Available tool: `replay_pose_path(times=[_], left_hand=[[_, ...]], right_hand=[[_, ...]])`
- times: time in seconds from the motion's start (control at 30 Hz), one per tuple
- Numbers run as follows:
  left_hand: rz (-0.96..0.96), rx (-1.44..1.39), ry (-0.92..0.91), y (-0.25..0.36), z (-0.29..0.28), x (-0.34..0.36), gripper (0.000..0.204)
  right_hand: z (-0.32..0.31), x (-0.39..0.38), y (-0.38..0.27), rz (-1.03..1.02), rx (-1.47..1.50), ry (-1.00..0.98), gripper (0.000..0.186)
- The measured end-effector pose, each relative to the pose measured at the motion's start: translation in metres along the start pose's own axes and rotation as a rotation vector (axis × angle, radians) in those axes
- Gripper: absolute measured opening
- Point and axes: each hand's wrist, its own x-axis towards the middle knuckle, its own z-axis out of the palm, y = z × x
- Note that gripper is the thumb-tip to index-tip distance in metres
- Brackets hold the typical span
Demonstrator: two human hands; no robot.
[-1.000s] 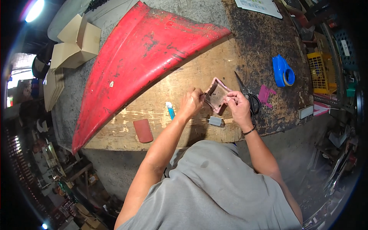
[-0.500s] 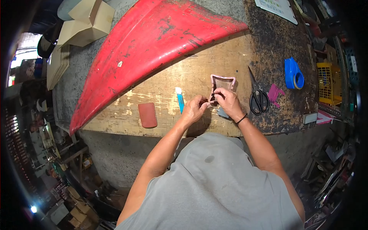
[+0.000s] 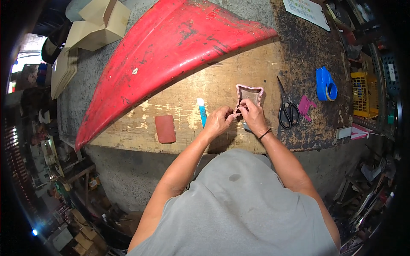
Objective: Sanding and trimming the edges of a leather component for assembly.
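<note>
A small hollow frame with flared corners, dark walls and a pinkish rim lies on the wooden bench in front of me. My left hand pinches its near left corner between thumb and fingers. Bent over its near end, my right hand has thumb and forefinger closed at the left wall, close to the left fingertips. Whether a small piece sits between the fingertips is hidden. Part of a grey object shows under the right hand. Just left of the left hand lies a blue-handled cutter.
A reddish-brown pad lies further left. Black-handled scissors, pink scraps and a blue tape dispenser are on the right. A big scuffed red panel spans the back left, beside a cardboard box. A yellow crate stands far right.
The view has shifted slightly. My right fingers have moved a little nearer along the frame's left wall; my left hand keeps its pinch on the corner.
</note>
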Motion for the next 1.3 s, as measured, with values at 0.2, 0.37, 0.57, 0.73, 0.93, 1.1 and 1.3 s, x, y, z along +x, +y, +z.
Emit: replay_pose_path(times=[0.2, 0.37, 0.57, 0.73, 0.93, 1.1, 1.3], left_hand=[[0.003, 0.021, -0.015, -0.001, -0.002, -0.001, 0.030], [0.017, -0.006, -0.010, 0.002, -0.002, 0.001, 0.029], [0.029, -0.052, 0.045, 0.008, -0.004, -0.002, 0.029], [0.048, -0.061, 0.068, 0.007, -0.005, -0.002, 0.029], [0.107, 0.002, 0.045, -0.001, -0.002, -0.002, 0.031], [0.097, -0.008, 0.044, 0.003, -0.003, -0.003, 0.030], [0.101, -0.017, 0.053, 0.000, 0.000, -0.002, 0.031]], right_hand=[[0.009, -0.004, 0.003, 0.001, -0.043, 0.064, 0.012], [0.011, -0.003, 0.002, -0.007, -0.057, 0.100, 0.009], [0.008, 0.001, -0.003, 0.054, -0.041, 0.111, 0.007], [0.007, 0.002, 0.004, 0.004, -0.143, 0.037, 0.014], [0.005, 0.005, -0.008, 0.053, -0.161, -0.002, 0.019], [0.005, 0.008, -0.008, 0.107, -0.181, -0.022, 0.020], [0.005, 0.014, -0.002, 0.275, -0.087, -0.055, 0.021]])
